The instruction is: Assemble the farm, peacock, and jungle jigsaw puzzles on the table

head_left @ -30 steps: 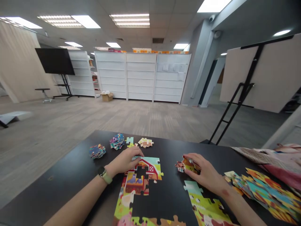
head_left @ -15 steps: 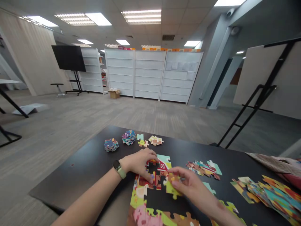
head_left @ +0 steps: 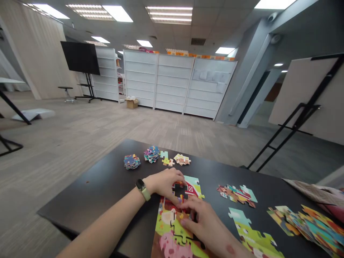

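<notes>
A partly joined jigsaw puzzle [head_left: 172,247] lies on the dark table, with a pink pig, a white hen and a red barn printed on it. My left hand [head_left: 168,182], wearing a watch [head_left: 143,190], rests on its upper left part, thumb and fingers apart around a dark gap. A green and brown puzzle piece [head_left: 180,230] is at the larger gap above the pig, with my right hand [head_left: 201,216] gripping its right side. Dark slits show around this piece, and my right fingers hide part of it. My two hands nearly touch.
Two piles of blue puzzle pieces [head_left: 132,162] [head_left: 152,154] and pale pieces [head_left: 182,159] sit at the back. On the right are loose pieces [head_left: 238,195], a joined green section [head_left: 254,236], a colourful pile [head_left: 313,229] and cloth [head_left: 314,195].
My right hand has moved left and lowered the piece into the gap in the puzzle. My left hand stays on the upper left part. The view has shifted slightly.
</notes>
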A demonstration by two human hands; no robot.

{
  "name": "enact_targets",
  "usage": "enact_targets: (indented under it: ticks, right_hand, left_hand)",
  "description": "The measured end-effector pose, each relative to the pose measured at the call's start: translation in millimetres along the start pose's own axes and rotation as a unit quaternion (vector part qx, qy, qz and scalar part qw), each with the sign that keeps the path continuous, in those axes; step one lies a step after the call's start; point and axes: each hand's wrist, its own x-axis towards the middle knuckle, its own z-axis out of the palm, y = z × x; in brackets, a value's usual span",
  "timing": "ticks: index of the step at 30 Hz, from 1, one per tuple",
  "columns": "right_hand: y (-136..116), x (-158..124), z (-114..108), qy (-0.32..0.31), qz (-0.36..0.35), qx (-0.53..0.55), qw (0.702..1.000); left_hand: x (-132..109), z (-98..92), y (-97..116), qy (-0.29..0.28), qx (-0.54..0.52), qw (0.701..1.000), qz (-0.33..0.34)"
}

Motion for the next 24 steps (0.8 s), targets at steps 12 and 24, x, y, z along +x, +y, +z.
enact_targets:
  ticks: [12, 24]
  right_hand:
    - [1.0, -6.0, 5.8, 0.004, -0.057, -0.068, 0.996]
    - [34.4, -7.5, -4.4, -0.009, -0.338, -0.154, 0.929]
  left_hand:
    - [1.2, -0.3, -3.0, 0.027, -0.056, 0.998, -0.003]
    - [2.2, 0.9, -3.7, 0.055, -0.020, 0.997, -0.051]
